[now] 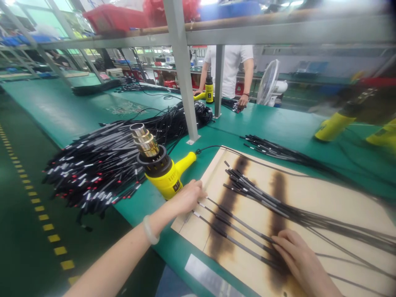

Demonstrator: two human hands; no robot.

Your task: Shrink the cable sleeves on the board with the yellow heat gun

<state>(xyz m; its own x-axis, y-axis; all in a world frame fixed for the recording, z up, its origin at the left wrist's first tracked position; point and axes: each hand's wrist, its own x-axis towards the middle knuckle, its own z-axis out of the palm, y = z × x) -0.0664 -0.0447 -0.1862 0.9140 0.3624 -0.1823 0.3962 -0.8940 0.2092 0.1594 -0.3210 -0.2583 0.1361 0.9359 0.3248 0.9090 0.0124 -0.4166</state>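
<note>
The cables (213,226) look light and bendy, best held at the grey sleeves (243,246), near the right hand's (292,252) pinch; left hand's (193,193) grip unclear.

Floor: a green floor (18,206) is running along your left, a yellow dashed line (48,227) marking it.
Bench: a long green worktop (40,107) is stretching before you.
Shelf: a grey metal frame (182,74) is standing over it.
Windows: bright panes (43,22) are glowing upper left.
Light: white lamps (296,3) are shining overhead.
Back: a white fan (269,82) is standing beyond your bench.
</note>
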